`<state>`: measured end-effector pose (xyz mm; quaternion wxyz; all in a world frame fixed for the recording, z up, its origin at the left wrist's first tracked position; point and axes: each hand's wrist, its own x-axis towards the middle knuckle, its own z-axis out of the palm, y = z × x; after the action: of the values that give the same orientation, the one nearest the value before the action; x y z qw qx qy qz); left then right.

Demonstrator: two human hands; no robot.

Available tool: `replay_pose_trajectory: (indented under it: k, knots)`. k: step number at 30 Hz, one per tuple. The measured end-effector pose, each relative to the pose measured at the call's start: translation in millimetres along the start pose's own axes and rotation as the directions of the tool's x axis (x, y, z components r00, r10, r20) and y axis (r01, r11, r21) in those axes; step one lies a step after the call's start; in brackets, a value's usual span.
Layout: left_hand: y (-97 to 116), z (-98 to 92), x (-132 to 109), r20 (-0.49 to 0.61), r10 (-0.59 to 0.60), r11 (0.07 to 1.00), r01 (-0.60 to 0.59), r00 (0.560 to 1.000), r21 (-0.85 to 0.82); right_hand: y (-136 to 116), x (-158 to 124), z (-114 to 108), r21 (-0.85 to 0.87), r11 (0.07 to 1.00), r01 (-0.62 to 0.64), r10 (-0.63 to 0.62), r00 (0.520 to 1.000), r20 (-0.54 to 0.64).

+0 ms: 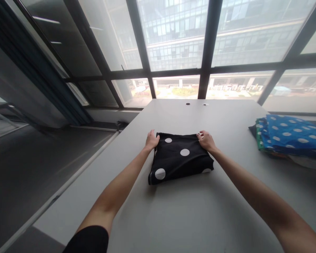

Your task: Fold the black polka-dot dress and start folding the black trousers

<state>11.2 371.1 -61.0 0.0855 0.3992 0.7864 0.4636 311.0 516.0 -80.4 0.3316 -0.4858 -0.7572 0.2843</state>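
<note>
A folded black cloth with large white dots (171, 160) lies in the middle of the white table (158, 218), its near edge slightly raised. My left hand (152, 140) is closed on its far left corner, the thumb against the fabric's side. At the far right corner, my right hand (206, 140) pinches the cloth between thumb and fingers. Both arms reach forward, one on either side of it. The underside of the cloth and its inner layers are hidden.
On the right side of the table sits a pile of folded cloths, with a blue white-dotted one (295, 135) on top and a green one (260, 135) beneath. Two round holes (188, 104) pierce the far tabletop. Large windows stand behind; a dark curtain (50, 77) hangs at left.
</note>
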Motion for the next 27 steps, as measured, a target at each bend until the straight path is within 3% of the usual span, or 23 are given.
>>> replay_pose_trajectory:
  k: [2, 3, 5, 8, 11, 13, 15, 18, 21, 24, 27]
  knots:
    - [21, -6.7, -18, 0.042, 0.144, 0.988, -0.146, 0.989, 0.051, -1, -14, -15, 0.012, 0.999, -0.030, 0.031, 0.999, -0.035]
    - [33, -8.5, -30, 0.106, 0.251, 0.964, -0.259, 0.962, 0.067, -1, -25, -23, 0.028, 0.998, -0.049, 0.050, 0.998, -0.024]
    - [56, -7.7, -61, 0.287, 0.467, 0.866, -0.499, 0.837, 0.045, 2, -53, -39, 0.102, 0.990, -0.100, 0.093, 0.993, 0.071]
    - [88, 3.9, -109, 0.453, 0.619, 0.744, -0.664, 0.642, -0.076, 9, -96, -59, 0.256, 0.944, -0.207, 0.151, 0.963, 0.223]
    - [106, 22.3, -139, 0.570, 0.668, 0.656, -0.740, 0.478, -0.148, 13, -126, -69, 0.326, 0.892, -0.315, 0.241, 0.938, 0.247]
    - [108, 34.9, -145, 0.660, 0.628, 0.640, -0.756, 0.412, -0.136, 12, -136, -71, 0.365, 0.876, -0.315, 0.221, 0.935, 0.277]
    - [103, 46.1, -144, 0.730, 0.559, 0.653, -0.751, 0.393, -0.095, 11, -142, -70, 0.421, 0.874, -0.244, 0.128, 0.950, 0.286]
    - [90, 58.4, -143, 0.762, 0.502, 0.672, -0.739, 0.408, -0.047, 10, -149, -64, 0.457, 0.869, -0.188, 0.051, 0.954, 0.296]
    - [75, 63.8, -146, 0.753, 0.477, 0.679, -0.734, 0.454, 0.012, 13, -158, -54, 0.397, 0.897, -0.195, 0.062, 0.944, 0.324]
    - [65, 63.1, -146, 0.742, 0.413, 0.707, -0.699, 0.528, 0.105, 17, -167, -44, 0.301, 0.936, -0.179, 0.085, 0.950, 0.301]
    - [67, 60.4, -137, 0.757, 0.336, 0.734, -0.659, 0.561, 0.163, 14, -171, -41, 0.096, 0.987, -0.128, 0.101, 0.964, 0.247]
